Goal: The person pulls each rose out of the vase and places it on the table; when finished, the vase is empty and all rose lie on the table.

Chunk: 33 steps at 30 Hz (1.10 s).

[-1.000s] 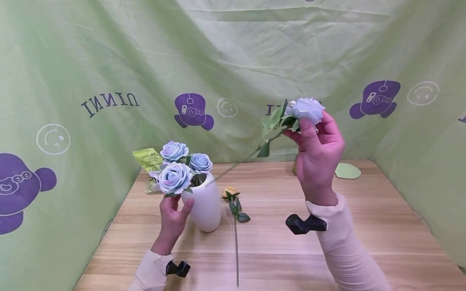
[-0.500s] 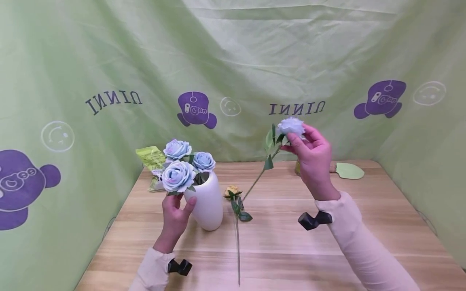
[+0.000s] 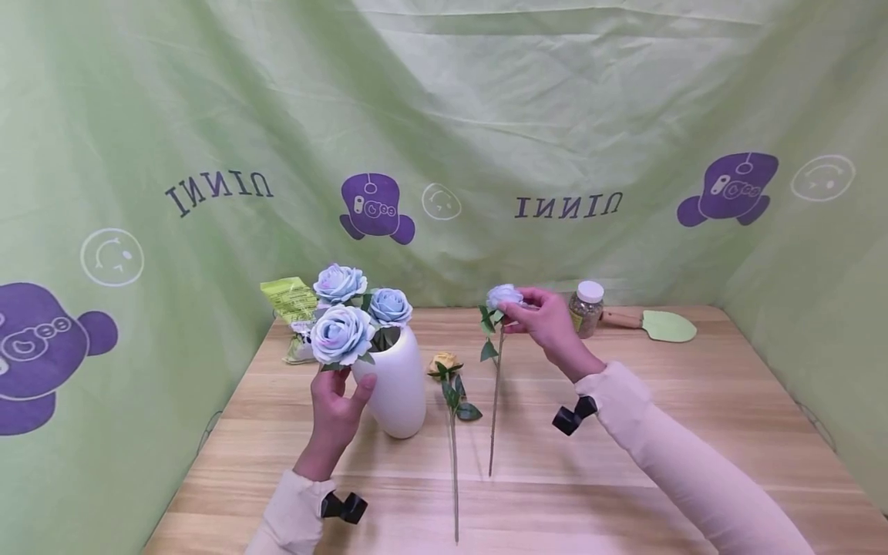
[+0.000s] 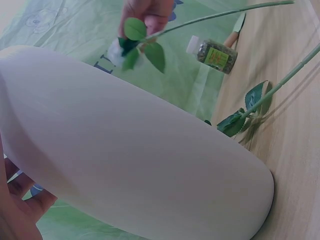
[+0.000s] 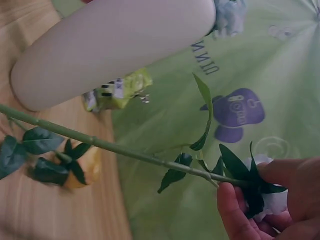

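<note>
My left hand (image 3: 337,408) grips the upper left side of a white vase (image 3: 397,389), thumb on its wall and fingers behind, under the blooms. Several pale blue artificial roses (image 3: 341,334) stand in the vase and lean left over its rim. To the right, my right hand (image 3: 551,324) pinches another blue rose (image 3: 504,296) just under its bloom, and its bare stem hangs down toward the table. The right wrist view shows the thumb and fingers around the flower's base (image 5: 255,187). Between vase and held rose lies a yellow rose (image 3: 444,364) on the table, its stem pointing toward me.
Behind the vase stands a green and white packet (image 3: 290,301). At the back right are a white-capped jar (image 3: 587,308) and a small trowel (image 3: 667,326) with a wooden handle. A green printed cloth (image 3: 444,100) hangs behind the wooden table (image 3: 624,478).
My right hand has brought the blue rose down and to the left, and its stem has swung from slanting to nearly upright. The left hand keeps its grip on the vase.
</note>
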Each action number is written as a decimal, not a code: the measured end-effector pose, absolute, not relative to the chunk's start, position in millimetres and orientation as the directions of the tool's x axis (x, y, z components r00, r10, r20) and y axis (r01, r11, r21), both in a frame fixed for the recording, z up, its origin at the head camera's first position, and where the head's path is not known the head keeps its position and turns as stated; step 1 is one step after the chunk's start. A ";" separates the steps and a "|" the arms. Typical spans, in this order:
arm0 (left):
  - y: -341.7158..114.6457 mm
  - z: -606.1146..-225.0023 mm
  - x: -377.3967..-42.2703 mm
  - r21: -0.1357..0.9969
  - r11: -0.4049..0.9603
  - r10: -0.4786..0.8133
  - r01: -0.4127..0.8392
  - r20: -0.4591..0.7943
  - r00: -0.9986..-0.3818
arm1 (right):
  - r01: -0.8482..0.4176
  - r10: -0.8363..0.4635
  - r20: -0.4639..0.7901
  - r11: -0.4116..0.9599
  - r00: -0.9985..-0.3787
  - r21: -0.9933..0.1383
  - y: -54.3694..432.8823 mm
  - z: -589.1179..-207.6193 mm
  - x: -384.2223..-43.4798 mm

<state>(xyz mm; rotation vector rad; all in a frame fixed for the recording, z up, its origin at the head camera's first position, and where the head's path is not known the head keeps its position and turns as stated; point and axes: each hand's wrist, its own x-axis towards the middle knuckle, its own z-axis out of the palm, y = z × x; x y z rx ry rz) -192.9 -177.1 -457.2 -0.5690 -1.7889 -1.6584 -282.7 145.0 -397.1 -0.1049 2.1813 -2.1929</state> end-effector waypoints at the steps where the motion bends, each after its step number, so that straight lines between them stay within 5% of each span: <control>1: -177.0 -457.4 -193.0 0.716 0.117 -0.099 0.688 0.698 -0.709 | -0.001 -0.089 0.000 0.013 -0.996 -1.000 143.1 -400.5 -283.5; 33: -177.8 -458.3 -192.2 0.734 0.147 -0.094 0.663 0.678 -0.729 | 0.263 -0.161 -0.292 0.183 -0.943 -0.947 113.3 -480.5 -291.7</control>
